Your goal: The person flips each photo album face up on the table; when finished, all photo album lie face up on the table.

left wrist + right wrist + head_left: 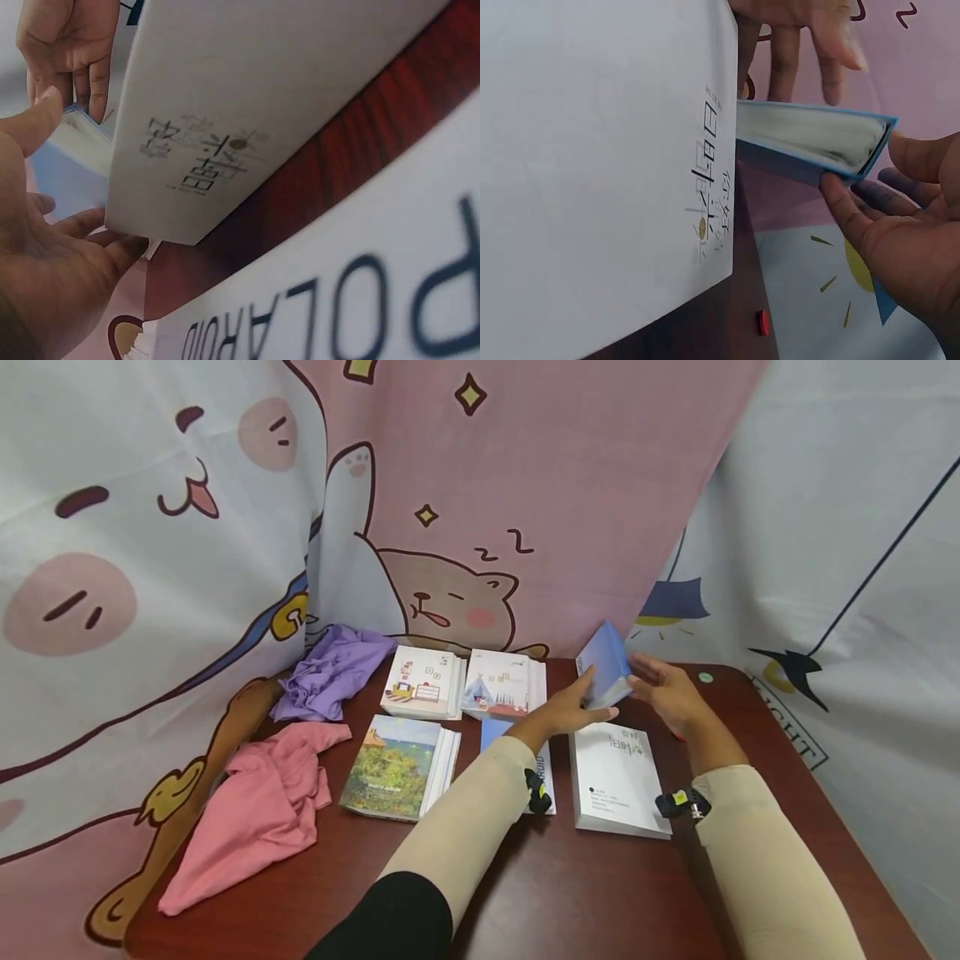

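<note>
A small blue photo album (pixel 602 662) stands tilted above the far edge of a white album (pixel 618 781) with dark lettering. My right hand (pixel 670 693) holds it by the spine end; in the right wrist view, thumb and fingers lie around the album's corner (pixel 870 150). On the other side is my left hand (pixel 561 708), its fingers fairly straight and spread against or close beside the cover; exact contact is partly hidden. Under my left forearm lies a blue-and-white album (pixel 543 777) marked POLAROID, partly covered.
Left of my hands lie two white illustrated albums (pixel 422 681) (pixel 498 683) and a landscape-covered photo album (pixel 393 764). Purple cloth (pixel 333 672) and pink cloth (pixel 262 802) lie along the table's left side. Printed curtains (pixel 600 485) hang behind the brown table (pixel 585 893). A small red object (pixel 763 323) lies near the right hand.
</note>
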The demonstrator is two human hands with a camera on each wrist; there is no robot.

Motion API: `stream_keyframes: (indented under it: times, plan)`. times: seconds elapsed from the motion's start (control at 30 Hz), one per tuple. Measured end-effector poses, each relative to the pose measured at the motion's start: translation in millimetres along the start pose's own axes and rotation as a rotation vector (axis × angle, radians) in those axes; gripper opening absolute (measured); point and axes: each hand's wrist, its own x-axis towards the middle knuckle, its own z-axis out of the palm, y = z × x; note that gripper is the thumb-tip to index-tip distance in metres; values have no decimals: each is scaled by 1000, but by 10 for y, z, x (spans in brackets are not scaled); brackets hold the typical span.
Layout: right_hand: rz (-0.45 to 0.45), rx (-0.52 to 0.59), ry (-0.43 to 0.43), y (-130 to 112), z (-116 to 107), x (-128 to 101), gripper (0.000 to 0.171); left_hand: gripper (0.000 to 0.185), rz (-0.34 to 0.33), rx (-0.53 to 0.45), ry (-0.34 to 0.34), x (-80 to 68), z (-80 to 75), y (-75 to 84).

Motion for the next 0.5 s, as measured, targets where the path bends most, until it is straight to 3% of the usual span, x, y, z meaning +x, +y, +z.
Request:
stream_keyframes:
  times: [0.33, 0.5]
  plan:
    - [-44, 24, 5, -53, 73, -21, 66, 108, 105, -205, 16, 66, -126, 32]
    - [-64, 23, -27, -24, 119, 15, 64, 103, 122, -195, 44, 95, -133, -3]
